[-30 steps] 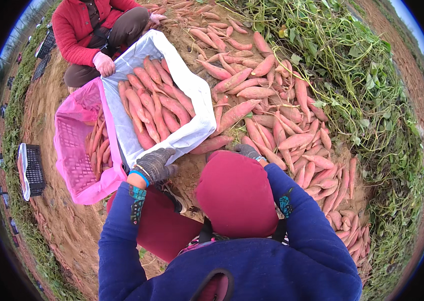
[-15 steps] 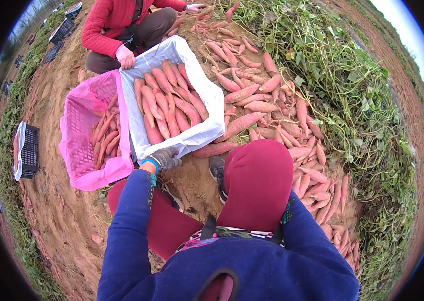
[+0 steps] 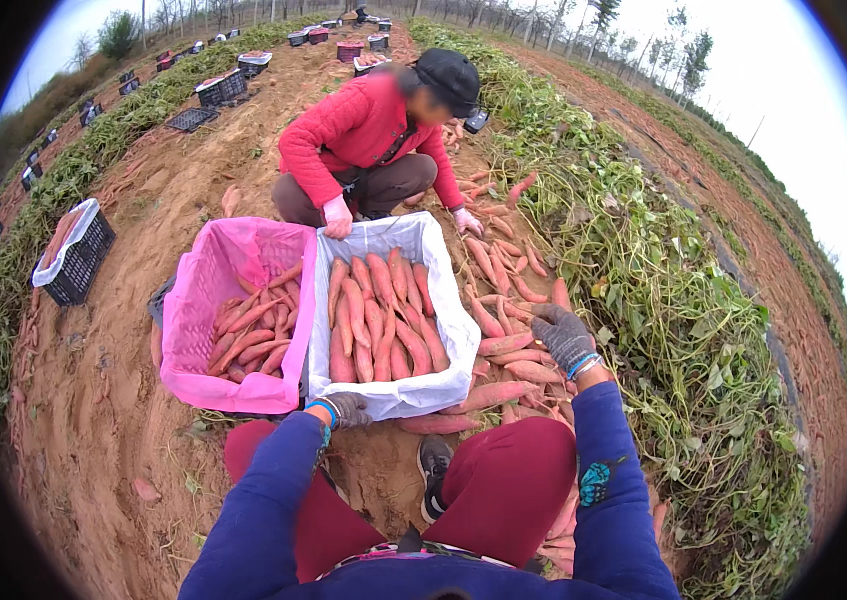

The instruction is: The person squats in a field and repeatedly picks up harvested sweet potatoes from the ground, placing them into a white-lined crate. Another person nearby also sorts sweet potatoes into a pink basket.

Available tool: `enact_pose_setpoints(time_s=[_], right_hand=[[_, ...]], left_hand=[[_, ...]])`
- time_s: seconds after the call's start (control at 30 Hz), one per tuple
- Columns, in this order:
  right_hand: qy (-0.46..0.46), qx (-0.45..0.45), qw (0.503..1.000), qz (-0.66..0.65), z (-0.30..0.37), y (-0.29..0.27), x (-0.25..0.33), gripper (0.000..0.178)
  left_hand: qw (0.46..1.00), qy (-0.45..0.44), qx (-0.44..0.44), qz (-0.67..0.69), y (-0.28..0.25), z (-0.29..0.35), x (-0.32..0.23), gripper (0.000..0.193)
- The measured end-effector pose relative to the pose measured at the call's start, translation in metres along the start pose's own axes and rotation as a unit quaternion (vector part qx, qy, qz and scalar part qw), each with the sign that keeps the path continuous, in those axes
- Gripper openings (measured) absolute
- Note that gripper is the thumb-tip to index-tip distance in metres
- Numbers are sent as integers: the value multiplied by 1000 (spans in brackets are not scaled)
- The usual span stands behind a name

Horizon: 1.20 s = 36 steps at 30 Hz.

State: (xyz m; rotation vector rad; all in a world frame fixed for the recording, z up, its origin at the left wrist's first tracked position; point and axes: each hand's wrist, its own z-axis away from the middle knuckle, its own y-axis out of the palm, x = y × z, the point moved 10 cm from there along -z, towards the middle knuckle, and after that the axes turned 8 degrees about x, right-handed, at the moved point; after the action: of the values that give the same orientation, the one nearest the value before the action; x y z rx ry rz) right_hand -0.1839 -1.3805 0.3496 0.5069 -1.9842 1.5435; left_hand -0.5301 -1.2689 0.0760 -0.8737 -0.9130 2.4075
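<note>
My left hand (image 3: 347,409), in a grey glove, is closed on the near rim of a crate (image 3: 440,398) lined with white sheeting. Long reddish sweet potatoes (image 3: 380,325) lie in that crate side by side. My right hand (image 3: 565,340), gloved the same way, reaches over loose sweet potatoes (image 3: 533,371) on the ground to the right. Its fingers look stretched out and partly apart, with nothing visibly held. Left of the white-lined crate, touching it, stands a pink-lined crate (image 3: 186,345) partly filled with sweet potatoes (image 3: 258,330).
Across the crates a co-worker (image 3: 358,140) in a red jacket squats, one pink-gloved hand (image 3: 337,217) at the white-lined crate's far edge, the other (image 3: 467,221) at the pile. Cut green vines (image 3: 663,330) run along the right. A black crate (image 3: 83,262) stands on the left.
The view has tilted up, showing more of the field and co-worker. My right hand has come into sight over the loose sweet potatoes. My left hand stays at the white-lined crate's near rim.
</note>
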Motion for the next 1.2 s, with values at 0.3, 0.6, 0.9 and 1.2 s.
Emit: enact_pose_setpoints(time_s=[0.3,0.6,0.9,1.2], right_hand=[[-55,419,865,270,29,215,88,39],[22,405,872,273,10,192,45,48],[30,410,875,255,6,197,47,48],[26,404,880,250,5,197,47,47]], left_hand=[[1000,8,-5,14,-2,-1,3,47],[999,-7,28,18,-9,5,-12,53],[998,-5,32,-44,-14,1,-23,43],[997,-9,48,-65,-17,4,-29,45]])
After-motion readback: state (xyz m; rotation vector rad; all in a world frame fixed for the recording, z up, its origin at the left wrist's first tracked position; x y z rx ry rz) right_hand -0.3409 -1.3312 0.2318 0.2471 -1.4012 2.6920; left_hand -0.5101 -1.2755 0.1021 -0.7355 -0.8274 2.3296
